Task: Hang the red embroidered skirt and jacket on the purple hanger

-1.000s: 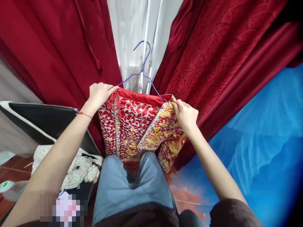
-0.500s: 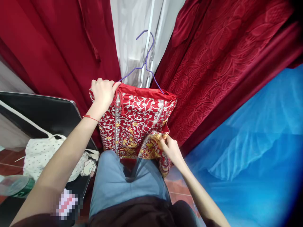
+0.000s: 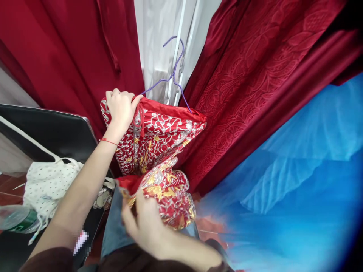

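A red garment [image 3: 159,132] with silver and gold embroidery hangs over my lap, its plain red top edge around the lower part of a purple hanger [image 3: 173,75]. My left hand [image 3: 121,109] grips the garment's top left corner, fingers folded over the edge and thumb in front. Low over my lap, my right hand [image 3: 146,219] is closed on the garment's lower edge, somewhat blurred. There the cloth is folded across, with red lining showing beside the fingers. A red cord with a tassel dangles near my left thumb.
On the left, a black chair [image 3: 56,130] holds a white dotted bag [image 3: 47,183] and a clear plastic container [image 3: 21,219]. Dark red curtains [image 3: 70,49] hang behind, on both sides of a white one. Sheer blue fabric [image 3: 286,196] spreads at the right.
My right hand has moved left and toward my body, pulling the garment's lower edge across my lap. The garment's top edge and my left hand have shifted slightly left.
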{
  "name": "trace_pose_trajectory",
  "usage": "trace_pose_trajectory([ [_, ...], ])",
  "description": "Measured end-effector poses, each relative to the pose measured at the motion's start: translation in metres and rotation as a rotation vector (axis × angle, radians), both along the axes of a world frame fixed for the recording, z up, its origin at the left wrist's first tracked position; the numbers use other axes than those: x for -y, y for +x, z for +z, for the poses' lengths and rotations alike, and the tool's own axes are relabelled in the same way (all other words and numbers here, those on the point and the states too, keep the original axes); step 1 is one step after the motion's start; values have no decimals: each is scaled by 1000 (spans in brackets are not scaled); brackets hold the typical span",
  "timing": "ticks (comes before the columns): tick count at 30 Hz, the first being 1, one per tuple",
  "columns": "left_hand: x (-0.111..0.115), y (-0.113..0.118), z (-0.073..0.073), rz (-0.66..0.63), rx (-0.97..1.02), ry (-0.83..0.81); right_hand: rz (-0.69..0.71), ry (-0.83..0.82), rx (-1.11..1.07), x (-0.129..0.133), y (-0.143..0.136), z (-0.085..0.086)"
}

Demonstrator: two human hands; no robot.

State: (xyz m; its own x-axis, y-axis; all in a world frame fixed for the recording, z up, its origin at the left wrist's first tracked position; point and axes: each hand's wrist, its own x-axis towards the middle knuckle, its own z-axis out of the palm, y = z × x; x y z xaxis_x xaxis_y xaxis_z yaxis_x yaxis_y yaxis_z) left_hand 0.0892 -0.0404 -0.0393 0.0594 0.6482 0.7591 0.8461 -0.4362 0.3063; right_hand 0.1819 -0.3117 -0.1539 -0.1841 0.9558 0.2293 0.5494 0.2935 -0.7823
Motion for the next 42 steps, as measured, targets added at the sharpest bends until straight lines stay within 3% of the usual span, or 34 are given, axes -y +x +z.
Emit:
trace_pose_trajectory([
  [2, -4, -2, -2, -16, -7, -17, 66, 67, -103, -4, -3, 19],
  [5, -2, -11, 0, -111, -55, -98, -67, 140, -259, -36, 11, 41],
  [9, 39, -23, -8, -339, -98, -192, -232, 134, -422, -92, 47, 50],
  [11, 74, -20, -28, -490, -148, -310, -263, 77, -509, -112, 62, 46],
  [14, 120, -1, -73, -631, -216, -480, -297, 17, -605, -128, 70, 35],
  [17, 134, 19, -111, -403, -64, -558, -172, -35, -680, -129, 71, 23],
  [20, 121, 19, -126, -311, 93, -631, 10, -104, -622, -120, 82, 9],
  [22, 113, 7, -128, -354, 198, -646, -77, -74, -475, -112, 102, -6],
  [25, 112, -11, -123, -421, 317, -683, -411, 99, -140, -103, 137, -43],
  [28, 119, -19, -113, -512, 333, -719, -495, 129, 259, -101, 159, -78],
  [30, 123, -22, -102, -544, 277, -716, -467, 88, 407, -99, 161, -88],
  [33, 123, -29, -85, -499, 209, -667, -230, 42, 422, -88, 150, -78],
  [38, 109, -48, -64, -368, 243, -538, 203, 169, 264, -52, 110, -36],
  [42, 96, -51, -60, -281, 373, -367, 344, 148, 6, -41, 78, -2],
])
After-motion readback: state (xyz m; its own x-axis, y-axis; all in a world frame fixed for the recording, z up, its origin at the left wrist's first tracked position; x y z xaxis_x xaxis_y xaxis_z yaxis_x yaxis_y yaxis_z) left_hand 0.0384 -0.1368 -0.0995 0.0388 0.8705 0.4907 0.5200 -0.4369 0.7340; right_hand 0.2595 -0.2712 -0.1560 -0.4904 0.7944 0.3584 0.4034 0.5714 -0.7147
